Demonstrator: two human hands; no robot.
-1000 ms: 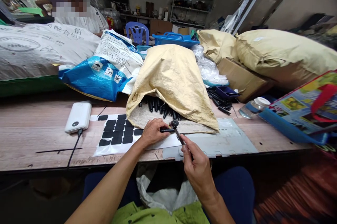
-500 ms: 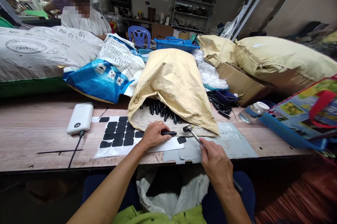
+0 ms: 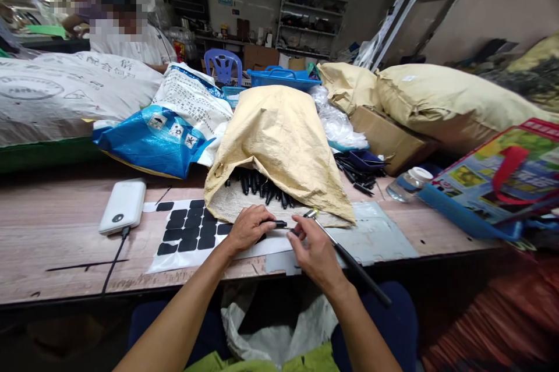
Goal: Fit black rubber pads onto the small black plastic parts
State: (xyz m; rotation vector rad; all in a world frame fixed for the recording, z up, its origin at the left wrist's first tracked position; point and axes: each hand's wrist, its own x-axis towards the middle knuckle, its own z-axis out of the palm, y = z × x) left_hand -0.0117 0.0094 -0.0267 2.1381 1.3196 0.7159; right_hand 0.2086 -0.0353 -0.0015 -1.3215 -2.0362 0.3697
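Fingers (image 3: 262,222) of left hand (image 3: 247,231) pinch black pin (image 3: 279,223) before sack (image 3: 283,145); right hand (image 3: 315,252), closed on hammer (image 3: 345,254), should strike squarely, I judge.

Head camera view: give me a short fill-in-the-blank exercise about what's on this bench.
While the left hand pins a black part, the right hand grips a small ____.
A black cable plugs into the white ____.
The clear bottle has a ____ cap.
Missing words: hammer; power bank; white.
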